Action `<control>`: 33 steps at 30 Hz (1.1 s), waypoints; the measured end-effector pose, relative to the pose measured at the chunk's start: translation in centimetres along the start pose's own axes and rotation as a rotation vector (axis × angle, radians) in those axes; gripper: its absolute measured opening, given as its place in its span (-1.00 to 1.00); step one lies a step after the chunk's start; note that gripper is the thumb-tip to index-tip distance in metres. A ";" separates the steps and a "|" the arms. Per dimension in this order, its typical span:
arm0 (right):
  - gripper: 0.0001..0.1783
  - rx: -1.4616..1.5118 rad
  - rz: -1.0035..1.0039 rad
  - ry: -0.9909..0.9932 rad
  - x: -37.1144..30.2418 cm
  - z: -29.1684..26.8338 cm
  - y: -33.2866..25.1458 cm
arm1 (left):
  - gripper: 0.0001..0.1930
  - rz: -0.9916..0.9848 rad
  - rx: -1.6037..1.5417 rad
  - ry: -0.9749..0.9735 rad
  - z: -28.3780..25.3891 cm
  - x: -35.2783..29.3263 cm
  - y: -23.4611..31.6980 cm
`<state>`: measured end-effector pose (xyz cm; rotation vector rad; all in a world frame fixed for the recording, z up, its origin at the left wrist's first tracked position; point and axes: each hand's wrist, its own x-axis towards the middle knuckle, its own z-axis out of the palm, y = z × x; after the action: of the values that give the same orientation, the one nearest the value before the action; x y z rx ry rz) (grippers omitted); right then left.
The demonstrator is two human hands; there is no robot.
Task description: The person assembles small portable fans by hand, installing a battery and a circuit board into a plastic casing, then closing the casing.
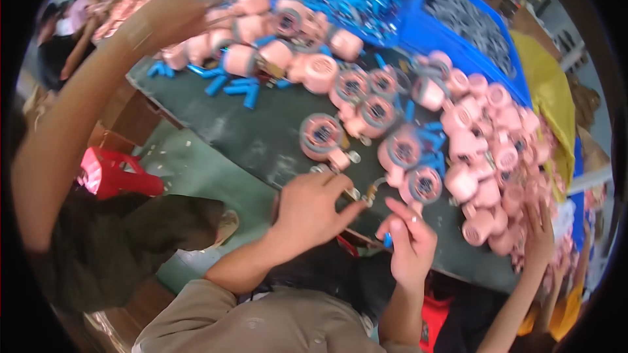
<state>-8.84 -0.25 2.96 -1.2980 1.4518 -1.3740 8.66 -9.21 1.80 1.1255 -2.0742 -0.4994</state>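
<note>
Head view: a small metal part (pixel 367 191) is pinched at the fingertips of the left hand (pixel 313 206), just above the near edge of the surface (pixel 261 137). A blue piece (pixel 387 240) is gripped in the half-curled right hand (pixel 411 238), index finger raised. The step in hand appears to be joining these two; careful alignment would be called for next. Pink housings (pixel 458 150) are heaped beyond, blue caps (pixel 232 85) scattered farther left. Other people's arms reach in at both sides.
</note>
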 end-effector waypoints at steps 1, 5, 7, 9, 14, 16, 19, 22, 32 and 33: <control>-0.66 -0.010 0.000 0.008 -0.3 1.1 -0.6 | -0.73 -0.037 -0.047 0.031 -0.9 -0.6 -0.2; -0.75 0.027 -0.044 0.041 -0.8 1.9 -0.9 | -0.70 -0.151 -0.302 -0.038 -2.4 -2.3 -0.2; -0.79 0.036 -0.094 0.037 -0.4 2.1 -0.9 | -0.62 -0.200 -0.376 -0.031 -2.9 -2.8 -0.4; -0.87 0.090 -0.014 0.001 0.2 2.5 -2.1 | -0.54 -0.411 -0.383 0.014 -4.0 -3.3 0.2; -0.86 -0.063 -0.142 -0.091 1.7 3.5 -1.9 | -0.73 -0.350 -0.317 0.300 -3.3 -4.6 -1.1; -0.85 -0.166 -0.213 -0.088 2.3 3.9 -1.3 | -0.77 -0.316 -0.334 0.318 -3.3 -4.4 -1.6; -0.85 -0.213 -0.182 -0.160 2.7 4.5 -2.0 | -0.84 -0.326 -0.435 0.359 -3.4 -4.3 -2.2; -0.84 -0.166 -0.133 -0.165 2.7 4.8 -2.0 | -0.80 -0.213 -0.512 0.351 -3.3 -3.8 -2.4; -0.87 -0.134 -0.092 -0.127 3.0 4.6 -1.2 | -0.74 -0.119 -0.587 -0.105 -3.2 -1.5 -3.0; -0.87 -0.170 -0.099 -0.128 3.1 4.6 -1.1 | -0.72 -0.125 -0.612 -0.124 -3.1 -1.5 -3.0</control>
<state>-4.86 -4.19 3.75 -1.5547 1.4588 -1.2266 13.21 -9.62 1.39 0.8665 -1.7625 -1.1936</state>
